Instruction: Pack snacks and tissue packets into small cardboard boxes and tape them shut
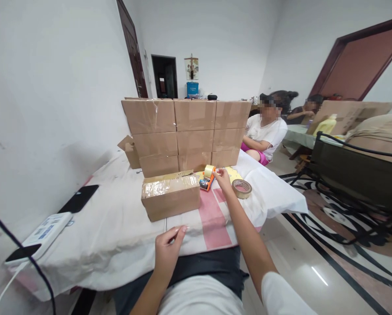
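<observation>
In the head view, my right hand [222, 179] reaches over the table with its fingers closed at the side of an orange tape dispenser [210, 177] carrying a yellowish roll. Just right of that hand lies a roll of brown tape [241, 188]. My left hand [169, 245] is near the table's front edge, thumb and forefinger pinched together; whatever may be between them is too small to make out. A long closed cardboard box [171, 199] with shiny tape along its top rests in front of me, left of the dispenser and apart from both hands.
Stacked cardboard boxes [196, 136] form a wall behind, beside an open box [130, 151]. A black phone [79, 199] and a white power strip [43, 236] lie at left on the cloth-covered table [110, 236]. A person [266, 133] sits at right, near a folding chair [356, 175].
</observation>
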{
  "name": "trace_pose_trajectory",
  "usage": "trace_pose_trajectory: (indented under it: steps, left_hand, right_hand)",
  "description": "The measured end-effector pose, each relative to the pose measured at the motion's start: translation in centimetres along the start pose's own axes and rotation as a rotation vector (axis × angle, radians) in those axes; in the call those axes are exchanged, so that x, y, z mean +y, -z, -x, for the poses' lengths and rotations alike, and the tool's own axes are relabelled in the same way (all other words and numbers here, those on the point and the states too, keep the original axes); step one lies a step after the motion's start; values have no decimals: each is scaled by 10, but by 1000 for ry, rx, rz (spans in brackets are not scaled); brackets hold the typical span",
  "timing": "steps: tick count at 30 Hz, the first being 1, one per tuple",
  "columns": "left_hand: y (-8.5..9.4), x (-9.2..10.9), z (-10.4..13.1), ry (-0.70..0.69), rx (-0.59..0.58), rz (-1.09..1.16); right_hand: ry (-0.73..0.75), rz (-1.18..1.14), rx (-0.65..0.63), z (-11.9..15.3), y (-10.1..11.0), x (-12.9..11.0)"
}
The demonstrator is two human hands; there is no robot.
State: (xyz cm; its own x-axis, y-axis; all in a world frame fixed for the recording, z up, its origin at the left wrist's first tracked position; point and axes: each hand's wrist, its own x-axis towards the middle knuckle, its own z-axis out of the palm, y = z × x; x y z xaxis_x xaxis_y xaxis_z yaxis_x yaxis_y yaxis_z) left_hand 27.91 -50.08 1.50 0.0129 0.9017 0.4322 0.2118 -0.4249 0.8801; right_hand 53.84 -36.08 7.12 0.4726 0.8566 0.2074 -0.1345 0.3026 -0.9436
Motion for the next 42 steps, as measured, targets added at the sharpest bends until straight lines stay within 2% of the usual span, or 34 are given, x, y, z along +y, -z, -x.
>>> trace_pose_trajectory:
  steps: [2, 3, 5, 7, 8, 10, 14, 17, 26, 37, 39, 42]
  left_hand:
    - [0, 2, 1, 6, -14, -3]
    - [0, 3, 1, 9, -26, -5]
    - [0, 6, 3, 4, -60, -10]
    - [-1, 9, 5, -28, -99, -9]
    - [-2, 10, 6, -50, -115, -9]
    - [-2, 11, 8, -93, -133, -14]
    - [0, 10, 9, -129, -130, -49]
    - [1, 7, 9, -141, -123, -59]
    - [3, 6, 10, -145, -63, -78]
    - [6, 2, 8, -117, -72, -114]
    - [9, -2, 6, -72, -33, -96]
    - [17, -10, 2, 45, 105, -57]
  right_hand:
    - [60, 10, -31, 40, 6, -9]
    - [80, 25, -97, 65, 7, -13]
    - [166, 122, -395, 117, 6, -21]
    - [202, 207, -611, 163, 2, -26]
    - [206, 237, -659, 180, -1, -28]
    - [201, 270, -646, 201, -7, -28]
    - [96, 209, -463, 207, -14, -17]
    - [34, 178, -412, 204, -15, -10]
    - [89, 319, -419, 213, -15, -21]
    - [78, 328, -404, 215, -14, -16]
    - [72, 308, -398, 214, -12, -18]
    - [88, 274, -356, 208, -5, -22]
